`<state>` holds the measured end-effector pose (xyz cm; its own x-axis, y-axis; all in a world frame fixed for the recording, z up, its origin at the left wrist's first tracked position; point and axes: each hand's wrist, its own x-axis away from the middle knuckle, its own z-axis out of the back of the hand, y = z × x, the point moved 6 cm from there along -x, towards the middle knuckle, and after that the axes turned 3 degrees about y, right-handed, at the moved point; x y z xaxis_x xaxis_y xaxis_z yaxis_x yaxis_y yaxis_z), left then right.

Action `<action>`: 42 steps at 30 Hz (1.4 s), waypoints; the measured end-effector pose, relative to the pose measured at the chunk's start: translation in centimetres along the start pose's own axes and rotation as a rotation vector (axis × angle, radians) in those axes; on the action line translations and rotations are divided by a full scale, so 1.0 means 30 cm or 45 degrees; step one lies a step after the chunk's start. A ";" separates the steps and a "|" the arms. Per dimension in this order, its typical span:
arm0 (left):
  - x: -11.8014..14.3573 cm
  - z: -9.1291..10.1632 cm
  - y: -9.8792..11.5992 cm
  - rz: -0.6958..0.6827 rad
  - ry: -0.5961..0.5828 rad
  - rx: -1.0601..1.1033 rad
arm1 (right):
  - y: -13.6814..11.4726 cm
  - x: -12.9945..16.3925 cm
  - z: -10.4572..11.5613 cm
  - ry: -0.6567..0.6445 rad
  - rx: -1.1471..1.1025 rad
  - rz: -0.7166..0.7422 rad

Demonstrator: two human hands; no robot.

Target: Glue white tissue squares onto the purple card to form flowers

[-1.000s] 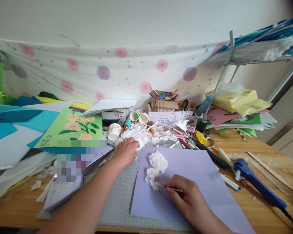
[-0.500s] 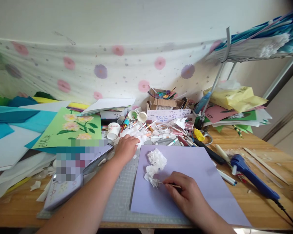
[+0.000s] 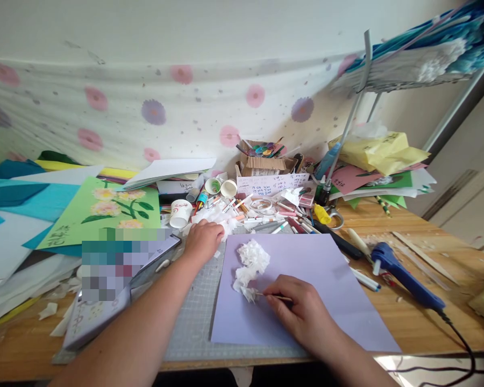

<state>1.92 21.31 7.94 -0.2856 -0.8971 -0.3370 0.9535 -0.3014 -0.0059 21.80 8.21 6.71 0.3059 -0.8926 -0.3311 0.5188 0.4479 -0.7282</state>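
Observation:
My right hand (image 3: 300, 306) pinches a thin wooden stick (image 3: 280, 297) whose tip meets the lower end of the crumpled white tissue paper (image 3: 248, 277) on a purple sheet (image 3: 318, 263). The tissue forms a ruffled, curving shape, fuller at the top and narrower below. Left of the sheet, my left hand (image 3: 204, 241) is closed over loose white tissue pieces (image 3: 228, 224) at the edge of a pile. Its fingertips are partly hidden. Under the sheet lies a grey gridded cutting mat (image 3: 189, 322).
A phone (image 3: 157, 255) leans on a box (image 3: 97, 317) at left, beside a green flower picture (image 3: 119, 209). Paper cups (image 3: 180, 214) and scattered markers (image 3: 266, 220) crowd the back. At right lie a blue glue gun (image 3: 407, 277) with its cord and a wooden strip (image 3: 425, 258).
The whole view has shifted slightly, moving the scene left and up. Both hands stay at nearly the same places; the left fingers look more curled in. The stick still meets the tissue.

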 end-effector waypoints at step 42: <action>-0.003 0.021 -0.045 0.064 0.050 -0.027 | 0.002 -0.004 0.001 0.010 -0.034 -0.020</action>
<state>0.62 21.60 8.58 -0.2340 -0.8973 -0.3743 0.9684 -0.2492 -0.0080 21.83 8.34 6.73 0.2914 -0.8999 -0.3243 0.5021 0.4325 -0.7489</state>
